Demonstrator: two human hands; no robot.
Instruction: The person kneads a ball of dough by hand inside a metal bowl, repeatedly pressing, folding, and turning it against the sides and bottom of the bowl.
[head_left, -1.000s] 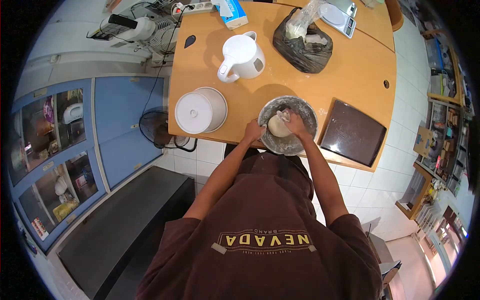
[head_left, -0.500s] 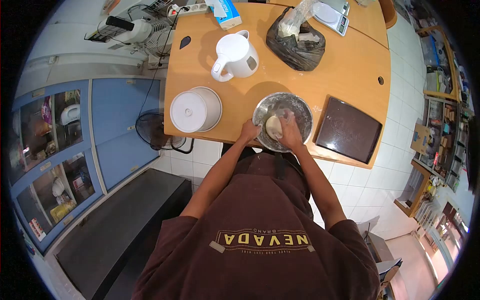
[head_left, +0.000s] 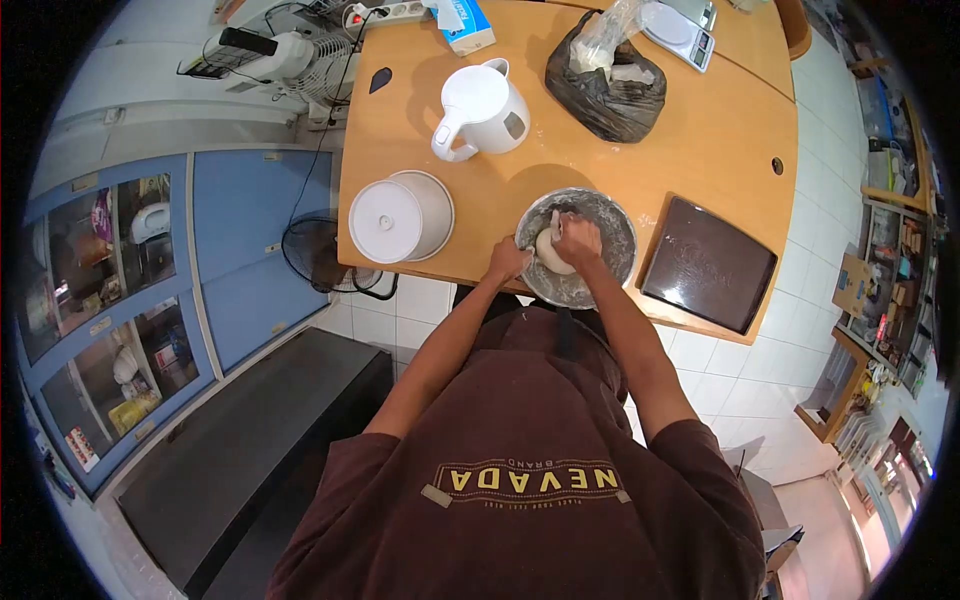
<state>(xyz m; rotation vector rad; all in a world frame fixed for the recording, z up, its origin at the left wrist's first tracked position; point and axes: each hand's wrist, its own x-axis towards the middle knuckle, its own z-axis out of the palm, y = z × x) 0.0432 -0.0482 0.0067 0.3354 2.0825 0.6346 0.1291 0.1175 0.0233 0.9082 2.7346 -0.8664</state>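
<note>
A floury metal mixing bowl [head_left: 616,225] stands at the front edge of the table. Inside it, toward the left wall, lies a smooth pale ball of dough [head_left: 551,254]. My left hand [head_left: 510,260] is closed on the bowl's left rim. Over the dough, my right hand [head_left: 580,240] has its fingers curled in, gripping the dough's upper right part; a bit of dough shows by the thumb. The palm side of that hand is hidden.
Left of the bowl stands a white lidded container [head_left: 402,217], with a white electric kettle [head_left: 482,110] behind it. A dark tray [head_left: 708,263] lies to the right. Farther back are a black plastic bag [head_left: 620,105], a kitchen scale [head_left: 676,34] and a tissue box [head_left: 467,28].
My right hand has gone from fingers extended beside the dough to curled over its top. The left hand keeps hold of the rim. The whole view has shifted slightly.
</note>
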